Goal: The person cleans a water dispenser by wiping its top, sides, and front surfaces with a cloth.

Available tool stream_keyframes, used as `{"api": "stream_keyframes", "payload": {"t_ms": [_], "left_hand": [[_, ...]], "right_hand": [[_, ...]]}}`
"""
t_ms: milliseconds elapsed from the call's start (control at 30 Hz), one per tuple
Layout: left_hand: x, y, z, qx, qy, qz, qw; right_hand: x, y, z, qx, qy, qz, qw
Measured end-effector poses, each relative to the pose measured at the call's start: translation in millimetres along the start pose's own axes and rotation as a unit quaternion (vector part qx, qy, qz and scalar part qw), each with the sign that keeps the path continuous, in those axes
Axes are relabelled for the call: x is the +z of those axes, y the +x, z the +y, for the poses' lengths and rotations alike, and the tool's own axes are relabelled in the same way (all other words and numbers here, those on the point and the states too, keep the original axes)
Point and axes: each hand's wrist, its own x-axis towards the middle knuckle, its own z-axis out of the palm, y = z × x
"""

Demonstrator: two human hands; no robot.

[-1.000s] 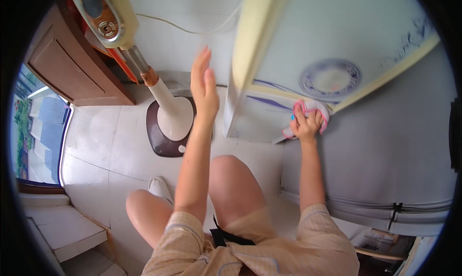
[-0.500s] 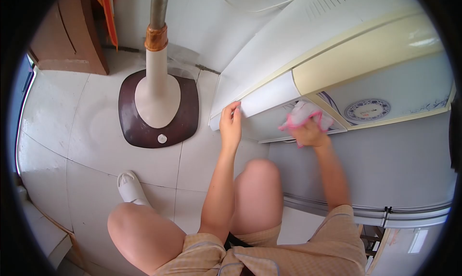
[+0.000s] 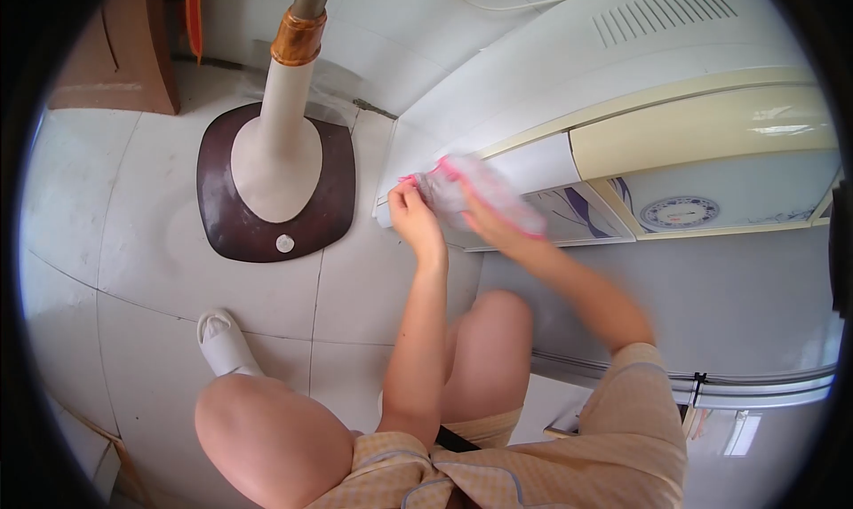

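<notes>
A pale cloth with a pink border [image 3: 493, 189] is stretched between my hands, blurred by motion. My right hand [image 3: 487, 223] grips it from below, fingers partly hidden by the fabric. The fingers of my left hand [image 3: 414, 214] are pinched together at its left end, where a bit of pink edging shows. Both hands are in front of a white appliance [image 3: 533, 91] with vent slots, close to its lower left corner. Its front has a cream strip [image 3: 693, 131] and a glass panel with a round blue pattern [image 3: 737, 209].
To the left stands a heavy dark red base [image 3: 218, 211] with a white column [image 3: 286, 109] and metal pole. A brown wooden piece [image 3: 115, 56] is at upper left. A grey panel [image 3: 675, 305] lies right of my knees. My slippered foot [image 3: 227, 345] rests on floor tiles.
My right hand has carried the cloth leftwards from the patterned panel to my left hand. The left fingers, earlier at the appliance's edge, now pinch the cloth. The view has shifted slightly.
</notes>
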Motion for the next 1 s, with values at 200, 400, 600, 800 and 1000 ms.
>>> {"api": "stream_keyframes", "payload": {"t_ms": [200, 400, 600, 800, 1000], "left_hand": [[9, -29, 35, 0.193, 0.263, 0.100, 0.940], [5, -35, 15, 0.145, 0.166, 0.022, 0.975], [6, -46, 27, 0.258, 0.217, -0.007, 0.941], [7, -48, 21, 0.268, 0.134, -0.263, 0.917], [55, -64, 52, 0.310, 0.128, -0.339, 0.879]], "right_hand": [[34, -18, 0, 0.088, -0.019, -0.062, 0.994], [-92, -34, -8, -0.013, -0.285, 0.078, 0.955], [-35, -10, 6, -0.021, -0.091, 0.097, 0.991], [-16, -8, -10, 0.063, -0.001, 0.067, 0.996], [-97, -31, -48, 0.076, 0.056, 0.100, 0.991]]}}
